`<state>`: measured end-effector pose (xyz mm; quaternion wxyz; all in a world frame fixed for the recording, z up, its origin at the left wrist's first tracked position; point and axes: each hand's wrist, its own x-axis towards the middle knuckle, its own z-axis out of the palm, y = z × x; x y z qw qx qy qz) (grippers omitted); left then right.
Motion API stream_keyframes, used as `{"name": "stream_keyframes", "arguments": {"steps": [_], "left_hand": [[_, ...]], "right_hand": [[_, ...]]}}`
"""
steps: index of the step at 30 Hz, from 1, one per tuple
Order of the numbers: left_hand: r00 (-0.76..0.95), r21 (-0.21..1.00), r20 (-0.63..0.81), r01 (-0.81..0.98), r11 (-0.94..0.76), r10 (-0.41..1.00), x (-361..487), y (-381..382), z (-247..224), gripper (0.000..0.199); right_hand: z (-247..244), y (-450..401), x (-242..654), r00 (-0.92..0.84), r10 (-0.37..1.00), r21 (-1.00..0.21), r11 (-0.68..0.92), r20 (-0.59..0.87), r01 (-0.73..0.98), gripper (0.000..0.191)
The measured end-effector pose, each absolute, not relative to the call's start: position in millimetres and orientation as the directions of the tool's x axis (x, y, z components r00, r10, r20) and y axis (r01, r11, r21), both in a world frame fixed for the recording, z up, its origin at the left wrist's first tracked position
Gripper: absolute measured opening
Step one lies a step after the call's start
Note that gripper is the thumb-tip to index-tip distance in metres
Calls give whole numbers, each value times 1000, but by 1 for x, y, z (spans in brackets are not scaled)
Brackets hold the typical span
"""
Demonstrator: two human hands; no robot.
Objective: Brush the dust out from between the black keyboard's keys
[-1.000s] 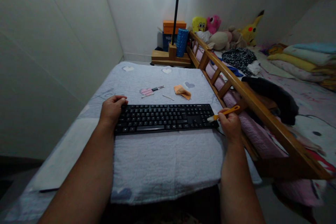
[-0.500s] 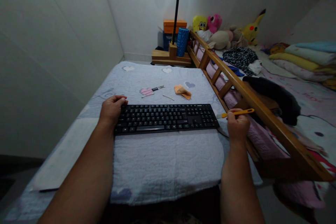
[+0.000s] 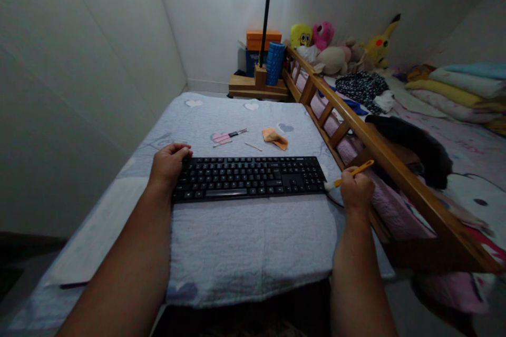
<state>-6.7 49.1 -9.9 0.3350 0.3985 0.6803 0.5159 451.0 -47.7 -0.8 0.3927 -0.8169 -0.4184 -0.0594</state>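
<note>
A black keyboard (image 3: 249, 179) lies flat on a pale blue quilted cloth (image 3: 253, 242). My left hand (image 3: 168, 166) grips its left end, thumb and fingers closed at the upper left corner. In my right hand (image 3: 357, 192) is a small brush (image 3: 337, 183) with a yellow-orange handle and pale bristles. The bristles are at the keyboard's right edge, near the lower right corner. Behind the keyboard lie an orange cloth (image 3: 274, 138), a cotton swab (image 3: 253, 146), and a thin dark-handled tool (image 3: 237, 132) near a pink patch.
A wooden bed rail (image 3: 356, 121) runs along the right side, close to my right hand. Beyond it the bed holds plush toys, clothes and folded bedding (image 3: 458, 87). At the back stand a blue foam roller (image 3: 275, 63), an orange box (image 3: 263, 39) and a black pole (image 3: 266, 10).
The brush has tilted, and its bristles have moved down along the keyboard's right edge toward the near corner. My left hand and the keyboard have stayed in place.
</note>
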Motion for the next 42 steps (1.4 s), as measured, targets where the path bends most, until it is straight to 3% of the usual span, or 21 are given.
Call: {"name": "stream_keyframes", "arguments": {"steps": [5, 9, 16, 19, 23, 26, 32, 42], "left_hand": [[-457, 971, -47, 188, 148, 888, -5, 48, -7, 21], [-461, 975, -67, 156, 156, 885, -4, 48, -7, 20], [-472, 972, -67, 167, 164, 879, -4, 48, -7, 19], [-468, 967, -55, 196, 164, 882, -3, 47, -5, 20], [-470, 965, -49, 206, 163, 881, -4, 47, -5, 21], [-461, 967, -49, 200, 157, 886, -5, 48, -7, 22], [-463, 967, -40, 207, 152, 885, -3, 46, -4, 22], [-468, 968, -67, 185, 172, 881, -4, 49, -6, 21]], "right_hand": [[1, -50, 451, 678, 598, -686, -274, 427, 674, 30], [1, -50, 448, 630, 660, -731, -176, 409, 659, 25], [-2, -48, 453, 663, 601, -646, -296, 446, 703, 29], [-1, -49, 452, 693, 574, -727, -230, 436, 647, 23], [3, -51, 440, 623, 742, -926, -8, 248, 378, 19], [5, -50, 426, 480, 862, -956, 16, 161, 292, 28], [-1, -46, 418, 402, 903, -933, -3, 153, 360, 31], [-4, -45, 433, 514, 781, -762, -78, 354, 643, 23]]}}
